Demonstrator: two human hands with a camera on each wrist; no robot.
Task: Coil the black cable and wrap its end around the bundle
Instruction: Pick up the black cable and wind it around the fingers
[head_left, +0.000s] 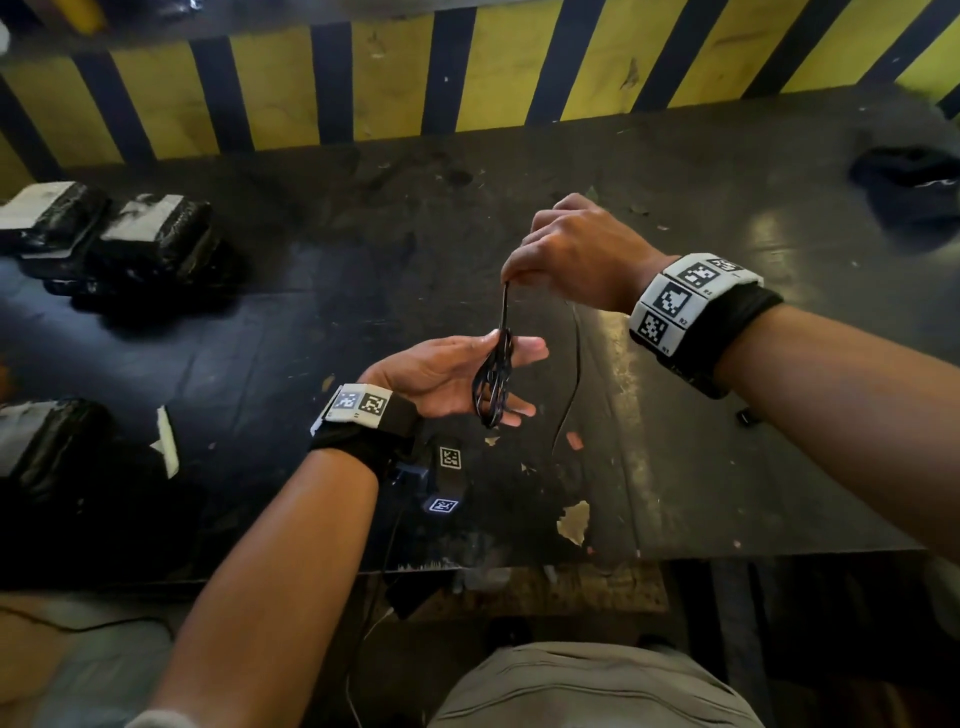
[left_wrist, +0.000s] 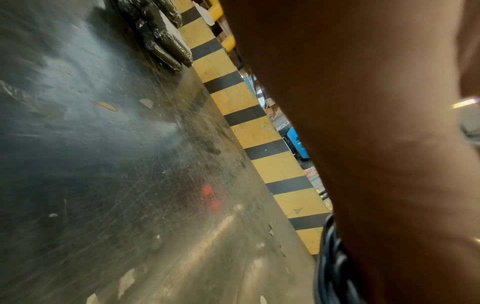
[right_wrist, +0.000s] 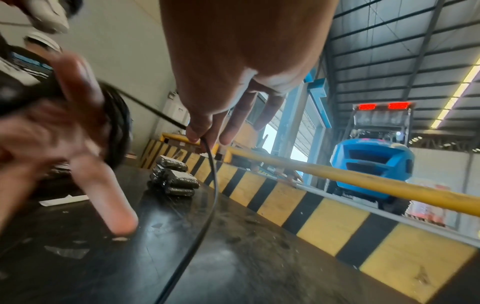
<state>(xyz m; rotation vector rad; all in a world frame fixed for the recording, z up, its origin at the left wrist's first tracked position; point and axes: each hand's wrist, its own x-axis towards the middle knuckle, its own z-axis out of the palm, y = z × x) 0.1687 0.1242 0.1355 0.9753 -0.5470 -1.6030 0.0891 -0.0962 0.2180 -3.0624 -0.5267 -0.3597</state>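
Note:
The black cable (head_left: 493, 384) is wound in a small coil around the straight, spread fingers of my left hand (head_left: 532, 378), which is palm up over the dark table (head_left: 727, 467). One taut strand runs up from the coil to my right hand (head_left: 511, 275), which pinches it between thumb and forefinger just above the left hand. From that pinch the loose tail (head_left: 574, 364) hangs down to the table. The right wrist view shows the pinch of the right hand (right_wrist: 197, 137), the hanging cable (right_wrist: 213, 185) and the blurred left hand (right_wrist: 78, 123). In the left wrist view the coil (left_wrist: 332, 267) shows beside the left hand (left_wrist: 376, 144).
Black wrapped packages (head_left: 150, 239) lie at the table's left, another package (head_left: 47, 447) nearer me. A dark bundle (head_left: 909, 182) sits at the far right. A yellow-and-black striped barrier (head_left: 415, 78) bounds the far edge. Beyond it stands a blue forklift (right_wrist: 374, 164).

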